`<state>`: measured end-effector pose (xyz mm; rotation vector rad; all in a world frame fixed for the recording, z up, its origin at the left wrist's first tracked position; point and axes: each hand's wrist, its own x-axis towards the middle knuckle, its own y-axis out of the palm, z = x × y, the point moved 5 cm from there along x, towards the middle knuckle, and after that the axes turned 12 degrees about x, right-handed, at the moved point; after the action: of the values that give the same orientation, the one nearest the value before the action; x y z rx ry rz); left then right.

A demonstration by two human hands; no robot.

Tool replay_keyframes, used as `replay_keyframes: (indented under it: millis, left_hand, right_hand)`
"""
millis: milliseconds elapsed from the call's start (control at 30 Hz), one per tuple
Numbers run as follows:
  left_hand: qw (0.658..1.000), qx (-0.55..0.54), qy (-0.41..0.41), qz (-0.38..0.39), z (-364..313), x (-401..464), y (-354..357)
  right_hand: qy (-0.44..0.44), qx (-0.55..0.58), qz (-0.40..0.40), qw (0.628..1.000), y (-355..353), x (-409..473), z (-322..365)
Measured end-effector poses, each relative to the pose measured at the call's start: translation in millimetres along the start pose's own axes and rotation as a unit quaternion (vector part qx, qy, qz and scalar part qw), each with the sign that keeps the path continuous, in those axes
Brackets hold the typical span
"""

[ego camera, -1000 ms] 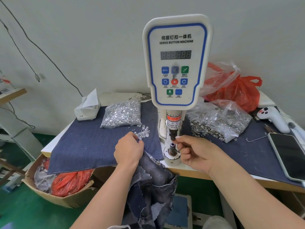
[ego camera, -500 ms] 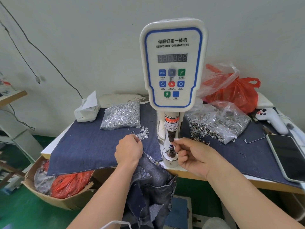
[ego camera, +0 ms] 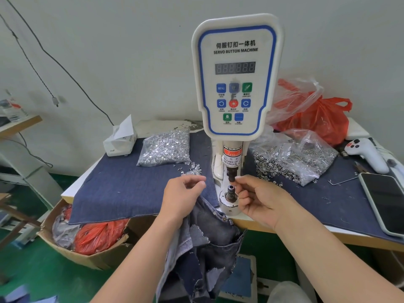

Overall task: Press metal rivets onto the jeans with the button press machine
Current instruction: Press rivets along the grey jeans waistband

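The right hand is pinching its thumb and forefinger tips together at the upper punch of the servo button machine; whatever small part sits between those fingertips is too small to make out. The remaining right fingers are curling loosely toward the palm, just beside the spring-loaded lower die, which is standing upright in the round metal base. The left hand is hovering over the denim mat with its fingers partly curled and slightly parted; whether a rivet is lying between them cannot be told. Just beyond those fingertips a small scatter of loose silver rivets is lying on the mat, spilling from a clear bag of rivets. The jeans are hanging over the front table edge between the two forearms, the upper edge lying against the machine base and the lower part running out of frame. To the right of the machine a second clear bag of ring-shaped metal parts is lying open, with a red plastic bag behind it. A phone is cut off at the right edge, near a white handheld controller. A tissue box is standing at the rear left.
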<state>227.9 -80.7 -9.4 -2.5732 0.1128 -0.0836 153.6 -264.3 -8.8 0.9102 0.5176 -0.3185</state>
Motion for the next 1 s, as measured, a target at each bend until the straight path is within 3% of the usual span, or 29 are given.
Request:
replay_keyframes:
  millis: [233, 367, 400, 500, 667, 900, 1000]
  left_hand:
    - [0.995, -0.048, 0.016, 0.09, -13, -13, 12]
    - [0.99, -0.071, -0.001, 0.122, -13, -14, 18]
    - [0.989, -0.078, -0.004, 0.126, -13, -15, 20]
    - [0.985, -0.099, -0.012, 0.144, -13, -17, 24]
    - [0.977, -0.122, -0.036, 0.17, -15, -25, 29]
    - [0.966, -0.127, -0.081, 0.21, -18, -31, 26]
    - [0.969, -0.119, -0.077, 0.204, -19, -32, 25]
  right_hand:
    - [-0.002, 0.014, 0.028, 1.0, -6, -4, 2]
    - [-0.137, -0.128, -0.001, 0.982, -23, -7, 12]
    - [-0.205, -0.213, -0.024, 0.955, -26, -10, 17]
    - [-0.386, -0.479, -0.041, 0.788, -21, -22, 18]
    - [-0.518, -0.56, 0.019, 0.646, -5, -32, -2]
    - [-0.57, -0.552, 0.016, 0.609, -1, -34, -2]
    - [-0.564, -0.548, 0.015, 0.617, -1, -32, 1]
